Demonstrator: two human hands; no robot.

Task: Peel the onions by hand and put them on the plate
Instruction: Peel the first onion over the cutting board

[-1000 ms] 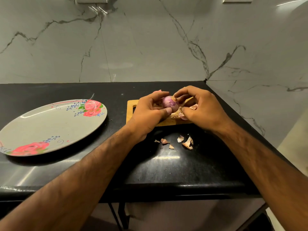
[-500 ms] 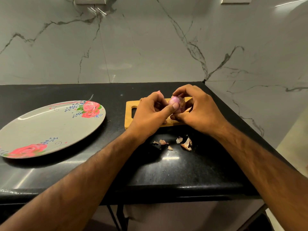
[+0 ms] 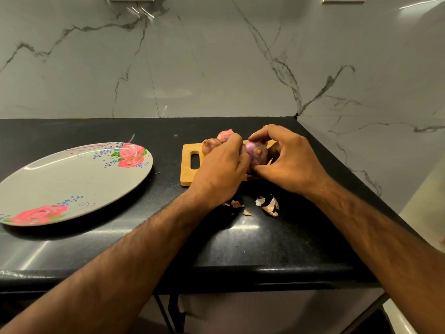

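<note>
Purple onion [image 3: 256,154], half peeled, is held just above a wooden board [image 3: 187,175], clamped between the left hand [image 3: 221,172] and right hand [image 3: 289,162], fingers of both curled round it. Two unpeeled onions [image 3: 211,144] are seen on the board behind. Skin scraps [image 3: 269,206] are scattered on the black counter [image 3: 240,249]; the plate [image 3: 72,186] is set well apart, at left.
</note>
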